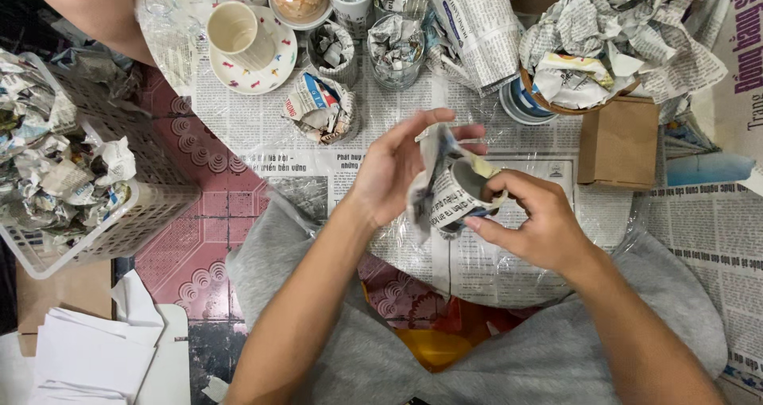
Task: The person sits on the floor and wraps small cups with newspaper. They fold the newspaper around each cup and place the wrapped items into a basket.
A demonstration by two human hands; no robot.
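Both of my hands are raised over my lap at the middle of the head view. My right hand [534, 224] grips a small cup [459, 192] half covered in newspaper, its pale open mouth facing right and up. My left hand [395, 164] holds the loose newspaper sheet [435, 147] that stands up behind the cup, fingers spread along it. Under the hands lies spread newspaper [318, 135] on the floor.
A white plastic basket [119, 222] of crumpled paper stands left. At the top are a cream cup on a patterned saucer [253, 51], glasses stuffed with paper [395, 49], a bowl of paper wads [572, 83]. A brown cardboard box [618, 143] sits right. Another person's arm [95, 7] is top left.
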